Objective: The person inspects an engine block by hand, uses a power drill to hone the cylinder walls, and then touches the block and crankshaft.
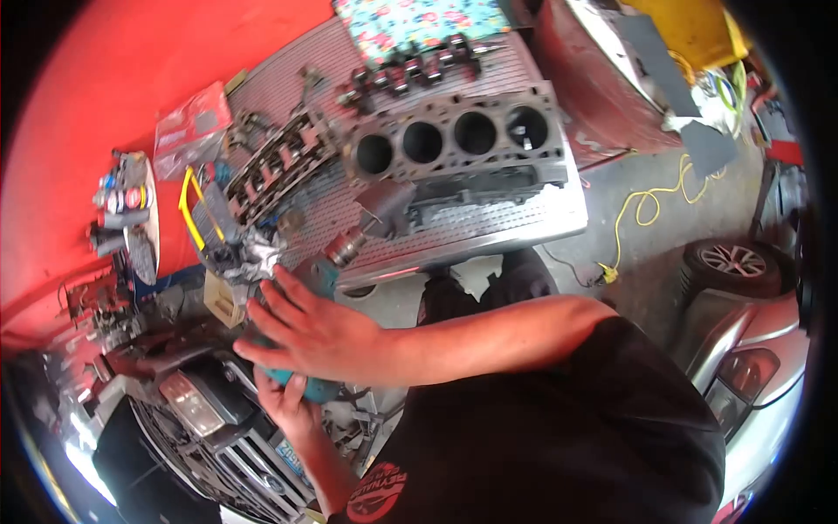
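A teal power drill [321,278] points up toward the workbench, partly hidden behind my hands. Its metal chuck [346,248] carries a thin shaft with a dark grey, sheet-like piece [386,206] at the tip. My left hand [292,407] is wrapped round the drill's lower teal part. Across the drill body, my right hand [310,339] reaches over with its fingers stretched and spread; whether its palm presses on the drill is hidden. Beyond the tip lies an engine block [449,157] with its cylinder bores facing up; a small light-coloured object shows in the rightmost bore.
The ribbed metal workbench [489,225] also bears a crankshaft [417,70], a cylinder head [278,166] and a yellow-framed hacksaw [190,210]. A vehicle front [218,428] stands at lower left. A yellow cord [644,205] and a wheel [731,262] are on the floor at right.
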### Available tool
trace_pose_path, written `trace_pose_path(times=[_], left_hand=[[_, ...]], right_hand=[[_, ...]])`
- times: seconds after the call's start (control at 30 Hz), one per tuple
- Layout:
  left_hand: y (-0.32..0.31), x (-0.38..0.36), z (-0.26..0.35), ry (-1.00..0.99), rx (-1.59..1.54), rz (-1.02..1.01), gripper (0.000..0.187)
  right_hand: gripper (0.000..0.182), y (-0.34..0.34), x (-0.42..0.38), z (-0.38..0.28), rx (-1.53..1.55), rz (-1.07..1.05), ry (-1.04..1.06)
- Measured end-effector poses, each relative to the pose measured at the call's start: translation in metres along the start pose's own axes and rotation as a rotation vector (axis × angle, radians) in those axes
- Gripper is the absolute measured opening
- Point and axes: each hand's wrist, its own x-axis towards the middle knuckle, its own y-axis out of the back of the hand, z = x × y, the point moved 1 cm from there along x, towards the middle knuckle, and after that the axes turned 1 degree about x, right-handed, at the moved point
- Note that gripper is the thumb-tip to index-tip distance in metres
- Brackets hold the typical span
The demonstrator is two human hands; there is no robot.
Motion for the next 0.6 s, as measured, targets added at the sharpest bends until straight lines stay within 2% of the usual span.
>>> trace_pose_path(times=[0.07,0.1,0.2,0.27,0.33,0.43,0.53,0.57,0.6], left_hand=[[-0.041,-0.006,0.024,-0.07,0.084,-0.074,0.063],[-0.063,-0.006,0.033,-0.115,0.16,-0.033,0.069],[-0.118,0.003,0.065,-0.009,0.28,-0.175,0.07],[-0.143,0.009,0.079,0.294,0.337,-0.374,0.07],[-0.177,0.021,0.086,0.468,0.209,-0.504,0.069],[-0.203,0.027,0.097,0.537,0.209,-0.563,0.068],[-0.224,0.031,0.107,0.604,0.413,-0.571,0.068],[-0.241,0.028,0.111,0.591,0.385,-0.476,0.053],[-0.249,0.029,0.114,0.562,0.407,-0.47,0.052]], right_hand=[[0.053,0.031,-0.006,0.023,0.029,0.073,-0.031],[0.053,0.044,-0.01,0.033,0.044,0.119,-0.034],[0.051,0.08,-0.027,0.076,0.092,0.292,-0.048],[0.049,0.099,-0.041,0.101,0.147,0.35,-0.068],[0.049,0.108,-0.051,0.118,0.153,0.455,-0.085],[0.05,0.123,-0.068,0.136,0.198,0.46,-0.096],[0.052,0.131,-0.078,0.146,0.205,0.499,-0.043],[0.052,0.134,-0.08,0.15,0.211,0.5,-0.053],[0.052,0.139,-0.082,0.157,0.214,0.501,-0.062]])
